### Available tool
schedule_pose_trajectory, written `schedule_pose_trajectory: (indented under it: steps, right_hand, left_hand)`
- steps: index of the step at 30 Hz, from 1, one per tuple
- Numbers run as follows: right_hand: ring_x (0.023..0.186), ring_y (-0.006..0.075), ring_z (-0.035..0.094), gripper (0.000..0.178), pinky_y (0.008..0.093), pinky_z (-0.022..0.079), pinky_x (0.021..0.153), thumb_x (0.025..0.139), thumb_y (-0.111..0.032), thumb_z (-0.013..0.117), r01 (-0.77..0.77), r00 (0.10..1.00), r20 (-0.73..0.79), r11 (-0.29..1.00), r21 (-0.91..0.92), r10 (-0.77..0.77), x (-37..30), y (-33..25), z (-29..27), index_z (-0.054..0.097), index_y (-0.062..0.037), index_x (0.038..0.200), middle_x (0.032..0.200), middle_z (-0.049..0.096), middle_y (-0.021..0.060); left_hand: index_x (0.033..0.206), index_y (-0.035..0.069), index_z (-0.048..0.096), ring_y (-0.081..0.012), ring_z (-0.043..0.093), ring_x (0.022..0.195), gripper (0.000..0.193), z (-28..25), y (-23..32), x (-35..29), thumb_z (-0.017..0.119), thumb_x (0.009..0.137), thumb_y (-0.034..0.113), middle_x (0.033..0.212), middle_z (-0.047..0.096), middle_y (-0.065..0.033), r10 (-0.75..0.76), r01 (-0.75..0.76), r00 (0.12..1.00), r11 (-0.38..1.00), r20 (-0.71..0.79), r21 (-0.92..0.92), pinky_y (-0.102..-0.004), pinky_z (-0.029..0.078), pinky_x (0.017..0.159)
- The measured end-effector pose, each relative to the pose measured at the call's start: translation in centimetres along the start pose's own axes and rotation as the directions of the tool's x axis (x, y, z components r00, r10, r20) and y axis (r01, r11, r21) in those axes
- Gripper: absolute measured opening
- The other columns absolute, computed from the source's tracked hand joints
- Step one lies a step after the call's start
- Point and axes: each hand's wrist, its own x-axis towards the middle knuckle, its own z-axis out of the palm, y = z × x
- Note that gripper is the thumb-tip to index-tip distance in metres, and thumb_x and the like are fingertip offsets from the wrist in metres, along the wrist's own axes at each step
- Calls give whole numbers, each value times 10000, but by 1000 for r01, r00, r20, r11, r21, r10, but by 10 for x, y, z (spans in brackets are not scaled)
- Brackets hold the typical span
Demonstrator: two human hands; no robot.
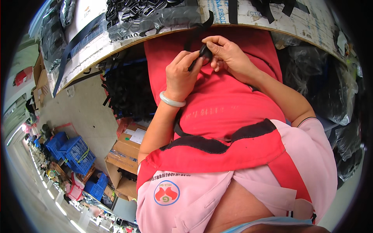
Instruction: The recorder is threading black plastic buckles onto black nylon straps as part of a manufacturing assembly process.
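Note:
In front of the red apron (217, 105), just below the table edge, my two hands meet at a small black buckle-like piece (205, 52). My left hand (182, 73), with a pale bangle on its wrist, pinches it between thumb and fingers. From the other side my right hand (230, 56) closes on it with thumb and forefinger. The fingers hide part of its shape. A black webbing strap (196, 31) hangs over the table edge behind my left hand; whether it joins the piece I cannot tell.
On the worn table (171, 29) lies an opened plastic bag of black buckles (136, 11). Black straps (72, 48) lie along it at both sides. Plastic-wrapped bundles (322, 81) stand at right. Cardboard boxes (124, 155) and blue crates (79, 155) stand at left.

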Motion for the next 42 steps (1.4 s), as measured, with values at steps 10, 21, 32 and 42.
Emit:
schedule_pose_trajectory:
  steps: [10,21,32,42]
  right_hand:
    - [658,51,575,176,191,482,594,894,-173,674,139,990,76,941,-307,-121,2,-2,-9,657,-31,998,770,615,5]
    - [575,41,548,69,170,448,516,915,-80,625,587,801,158,706,-396,-577,-23,-26,12,658,-35,956,802,622,-7]
    - [533,59,563,155,189,462,473,915,-98,621,186,980,33,847,-497,-196,-16,-24,10,533,-7,1004,707,576,11]
    - [755,91,625,221,234,549,694,931,-175,615,25,995,96,965,-263,0,-1,-19,-10,585,-15,1080,855,626,35]
  left_hand:
    - [1020,-18,690,-36,487,511,214,3,-3,0,670,895,154,669,602,14,-671,662,662,316,334,-679,-183,348,443]
    - [953,-9,692,1,437,535,144,7,18,11,687,885,118,667,571,52,-494,447,859,598,134,-665,-174,326,448]
    - [956,-3,706,-13,461,600,127,12,15,2,700,866,87,706,595,50,-483,388,876,713,-7,-585,-182,361,504]
    - [938,-11,705,-38,498,633,98,8,6,-6,684,865,51,752,605,10,-480,400,876,656,56,-640,-191,393,542]
